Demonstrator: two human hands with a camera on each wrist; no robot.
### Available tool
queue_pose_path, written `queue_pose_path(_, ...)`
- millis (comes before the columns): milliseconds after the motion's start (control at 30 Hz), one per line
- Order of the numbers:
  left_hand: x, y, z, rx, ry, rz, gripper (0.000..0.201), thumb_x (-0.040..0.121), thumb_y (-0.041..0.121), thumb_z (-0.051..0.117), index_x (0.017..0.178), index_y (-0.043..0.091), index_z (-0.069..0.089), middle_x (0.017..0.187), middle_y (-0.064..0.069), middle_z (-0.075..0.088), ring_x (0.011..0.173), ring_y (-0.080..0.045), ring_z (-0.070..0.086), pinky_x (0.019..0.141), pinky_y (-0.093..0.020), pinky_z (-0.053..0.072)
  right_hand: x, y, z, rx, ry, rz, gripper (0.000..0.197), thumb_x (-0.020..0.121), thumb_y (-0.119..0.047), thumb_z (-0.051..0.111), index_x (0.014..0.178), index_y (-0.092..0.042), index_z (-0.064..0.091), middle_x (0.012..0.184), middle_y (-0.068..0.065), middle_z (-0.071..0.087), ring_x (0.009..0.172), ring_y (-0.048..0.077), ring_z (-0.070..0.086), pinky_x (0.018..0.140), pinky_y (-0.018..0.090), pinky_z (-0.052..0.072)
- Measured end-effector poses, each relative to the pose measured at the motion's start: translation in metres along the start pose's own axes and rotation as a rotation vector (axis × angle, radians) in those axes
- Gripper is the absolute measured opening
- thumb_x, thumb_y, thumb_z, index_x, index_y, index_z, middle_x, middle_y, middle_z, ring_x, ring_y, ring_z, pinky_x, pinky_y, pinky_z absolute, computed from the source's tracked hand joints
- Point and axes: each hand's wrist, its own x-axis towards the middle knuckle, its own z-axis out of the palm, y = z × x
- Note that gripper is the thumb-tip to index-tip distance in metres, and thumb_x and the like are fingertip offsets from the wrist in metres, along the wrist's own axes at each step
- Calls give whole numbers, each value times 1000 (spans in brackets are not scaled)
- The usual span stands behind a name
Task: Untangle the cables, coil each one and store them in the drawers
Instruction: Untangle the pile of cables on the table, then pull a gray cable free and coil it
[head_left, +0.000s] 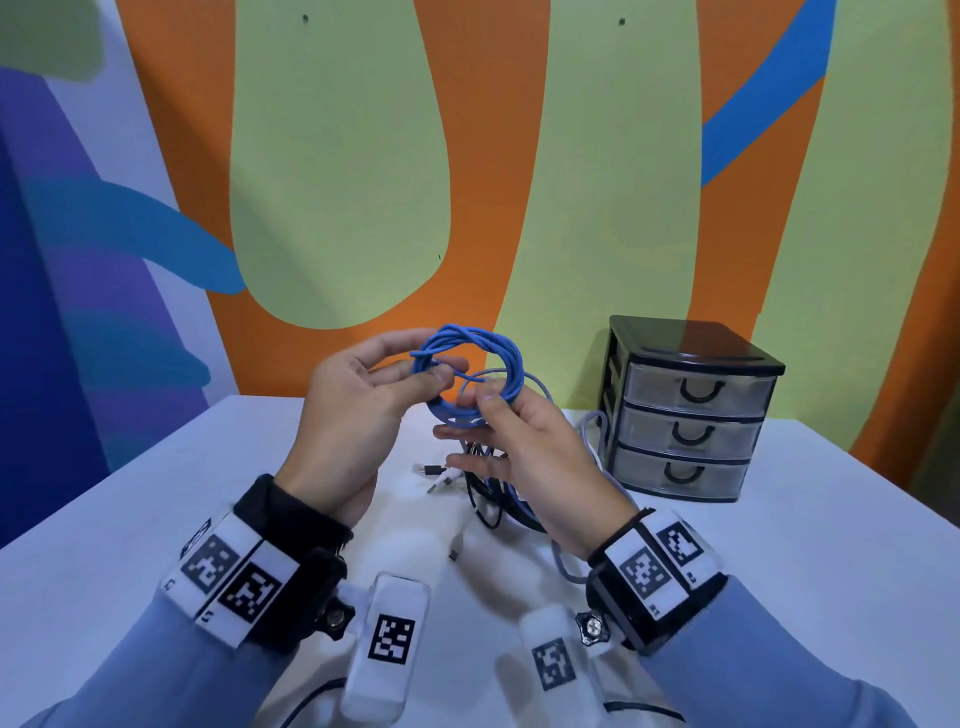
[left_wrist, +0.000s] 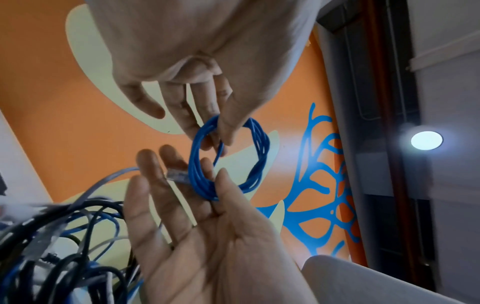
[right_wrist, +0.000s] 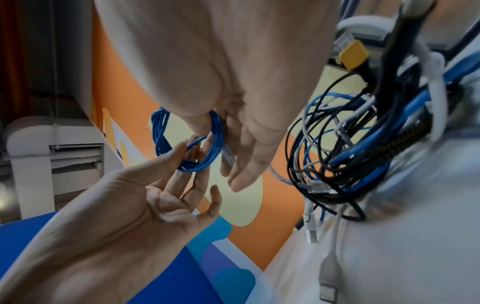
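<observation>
Both hands (head_left: 358, 410) (head_left: 524, 447) pinch the coiled blue cable (head_left: 467, 374) above the table (head_left: 156, 519).

The head view looks forward and down from above the table (head_left: 779, 571), hands mid-frame, wall behind. Each wrist view looks close along its own hand, tilted up toward the wall. All three share the blue coil (head_left: 467, 374) (left_wrist: 228, 156) (right_wrist: 189, 142) between the hands

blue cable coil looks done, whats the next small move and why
Probably tuck the loose plug end through the blue cable coil to lock it. Both the left hand and right hand pinch the coil above the tangle, and all the drawers are shut.
</observation>
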Motion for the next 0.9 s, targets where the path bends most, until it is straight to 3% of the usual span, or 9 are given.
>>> queue_pose_path(133, -2, 1, 5, -186, 63, -23, 30, 93, -6, 70, 120, 5, 65, 102, -19, 80, 78, -20, 72, 77, -26, 61, 0, -3, 4, 80, 2, -10, 26, 112, -25, 47, 131, -6, 46, 127, 23, 70, 106, 34, 76, 81, 38, 64)
queue_pose_path(267, 0, 2, 6, -304, 16, -60, 41, 86, -1, 71, 125, 6, 62, 96, -16, 76, 75, -20, 66, 74, -24, 59, 0, -7, 1, 174, -14, 4, 20, 112, -25, 46, 127, -11, 46, 125, 24, 71, 106, 38, 75, 92, 48, 62)
queue_pose_path(333, 1, 3, 6, -316, -16, -86, 49, 84, 4, 71, 131, 5, 59, 92, -14, 72, 76, -21, 64, 79, -28, 57, -1, -11, -2, 190, -18, -9, 24, 112, -23, 45, 128, -7, 51, 119, 19, 75, 104, 39, 76, 94, 48, 61)
queue_pose_path(400, 2, 4, 6, -332, -66, -113, 46, 87, 4, 67, 131, 5, 57, 80, -11, 65, 73, -22, 60, 83, -32, 56, -2, -16, -5, 190, -15, -18, 20, 112, -22, 46, 119, -4, 54, 104, 12, 78, 94, 38, 77, 92, 46, 62)
queue_pose_path(500, 4, 2, 5, -369, -119, -141, 40, 95, 0, 62, 133, 5, 55, 70, -7, 51, 70, -22, 52, 100, -43, 56, -4, -18, -5, 206, -25, -10, 19, 112, -24, 46, 114, -7, 54, 99, 16, 74, 80, 33, 77, 92, 48, 62)
queue_pose_path(567, 6, 1, 1, -163, -110, -104, 34, 98, -3, 63, 131, 4, 58, 74, -10, 62, 73, -21, 61, 100, -42, 56, -3, -17, -8, 182, -9, -25, 20, 110, -27, 50, 108, -7, 55, 98, 17, 75, 80, 34, 76, 87, 45, 63)
queue_pose_path(667, 9, 1, -10, 333, -74, 45, 27, 94, 6, 77, 118, 13, 69, 78, -2, 73, 74, -14, 68, 77, -27, 54, -2, -13, -16, 53, 10, -53, 21, 107, -33, 58, 100, -13, 60, 96, 18, 71, 79, 39, 74, 78, 38, 63)
queue_pose_path(800, 16, 4, -22, 417, 26, 79, 12, 95, 5, 76, 107, 6, 74, 70, -9, 70, 56, -14, 59, 52, -23, 51, 1, -12, -17, -143, 11, -82, 24, 103, -33, 65, 108, -9, 66, 95, 12, 73, 80, 31, 75, 77, 40, 62)
queue_pose_path(900, 29, 3, -43, 534, 204, 156, 4, 94, 9, 76, 93, 13, 77, 68, -12, 68, 48, -13, 57, 52, -28, 49, 7, -12, -36, -595, 186, -229, 17, 96, -40, 74, 105, -26, 70, 98, -4, 75, 93, 11, 70, 81, 34, 55)
